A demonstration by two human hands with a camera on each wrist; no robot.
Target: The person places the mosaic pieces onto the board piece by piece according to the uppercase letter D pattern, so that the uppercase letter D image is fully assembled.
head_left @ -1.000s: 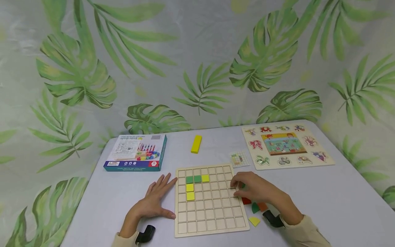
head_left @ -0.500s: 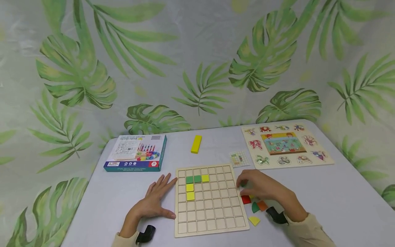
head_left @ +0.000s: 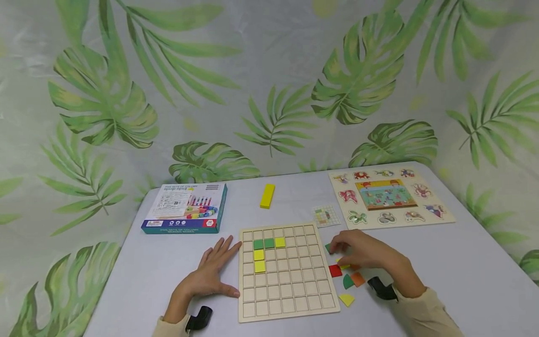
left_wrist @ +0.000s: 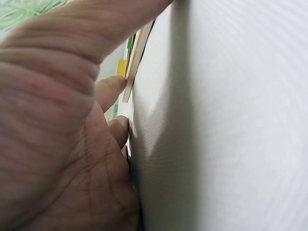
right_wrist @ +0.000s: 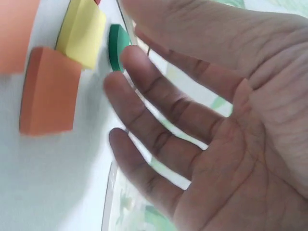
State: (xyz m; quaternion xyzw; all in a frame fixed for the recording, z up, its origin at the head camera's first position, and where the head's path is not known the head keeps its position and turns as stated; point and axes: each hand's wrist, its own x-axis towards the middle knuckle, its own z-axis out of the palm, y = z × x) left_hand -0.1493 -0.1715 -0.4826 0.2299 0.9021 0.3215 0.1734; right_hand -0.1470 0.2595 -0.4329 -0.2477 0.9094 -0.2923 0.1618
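Observation:
A wooden grid board (head_left: 290,281) lies on the table, with two green square tiles (head_left: 263,244) and several yellow ones (head_left: 259,266) in its upper left cells. My left hand (head_left: 208,276) rests at the board's left edge, fingers spread and thumb out. Over the loose pieces to the right of the board hovers my right hand (head_left: 364,250), its fingers loosely bent around nothing. Beneath and beside it are a red tile (head_left: 335,271), a yellow tile (right_wrist: 83,33), orange tiles (right_wrist: 52,91), and a green piece (right_wrist: 117,47). A green quarter-round (head_left: 348,282) and a yellow quarter-round (head_left: 347,300) lie nearer.
A small pattern card (head_left: 332,216) lies beyond the board's upper right corner. Farther right is a sea-animal puzzle board (head_left: 438,217). A yellow block (head_left: 267,196) lies at the back, and a boxed bead set (head_left: 185,208) sits at the back left.
My right hand has moved right, from the board's right edge to over the loose pieces, uncovering more of the red tile and a green piece. The left hand has stayed put.

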